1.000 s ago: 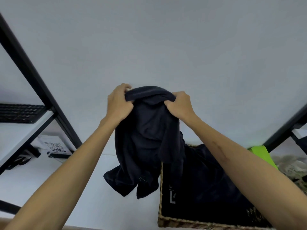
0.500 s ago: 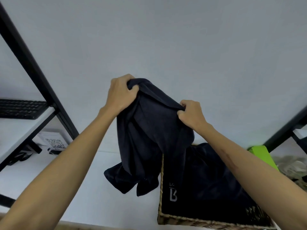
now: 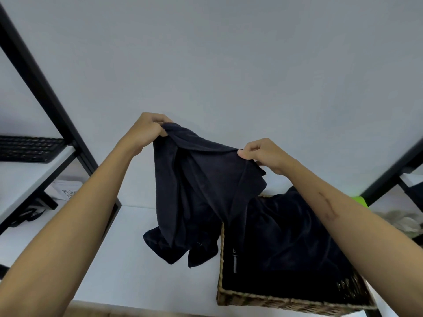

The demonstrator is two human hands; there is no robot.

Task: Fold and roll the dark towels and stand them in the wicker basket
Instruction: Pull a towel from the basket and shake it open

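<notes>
Head view, left hand [image 3: 146, 131] and right hand [image 3: 263, 154] pinching dark towel [image 3: 201, 193] at frame centre, above bench [image 3: 128, 271], wicker basket [image 3: 286, 302] lower right.

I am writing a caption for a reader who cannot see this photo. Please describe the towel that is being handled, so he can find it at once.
Start at the wicker basket on the white table. Just above its left edge hangs a dark towel, gripped by the left hand and the right hand. Unlike the dark cloth lying in the basket, it is held in the air.
</notes>
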